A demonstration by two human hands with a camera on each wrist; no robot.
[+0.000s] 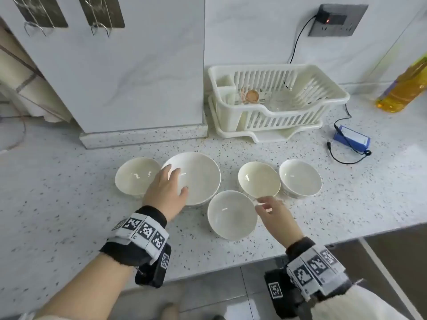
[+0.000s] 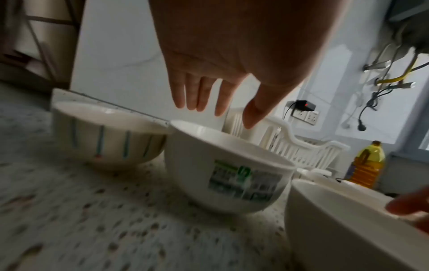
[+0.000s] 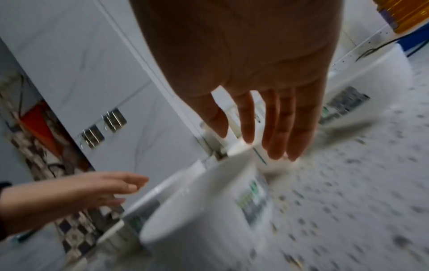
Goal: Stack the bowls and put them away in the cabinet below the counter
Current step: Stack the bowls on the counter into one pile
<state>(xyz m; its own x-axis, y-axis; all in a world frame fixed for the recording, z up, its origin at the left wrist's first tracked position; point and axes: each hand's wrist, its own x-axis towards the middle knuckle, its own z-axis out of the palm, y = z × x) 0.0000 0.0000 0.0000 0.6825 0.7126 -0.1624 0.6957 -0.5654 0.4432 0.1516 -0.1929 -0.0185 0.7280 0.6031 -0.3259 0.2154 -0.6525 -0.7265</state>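
Both hands are reaching out unclenched, holding nothing. Left hand (image 1: 165, 191) is hovering over the near-left rim of the large bowl (image 1: 198, 179), apparently not touching. Right hand (image 1: 275, 211) is nearing the middle small bowl (image 1: 258, 179), fingertips just beside its near rim. Five bowls are sitting unstacked mid-counter (image 1: 69, 192); the nearest bowl (image 1: 232, 214), toward the front edge, is lying between the hands.

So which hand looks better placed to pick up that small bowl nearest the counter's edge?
Probably the right hand: it hovers open right beside the nearest small bowl. The left hand is open over the big bowl's near rim, farther off.
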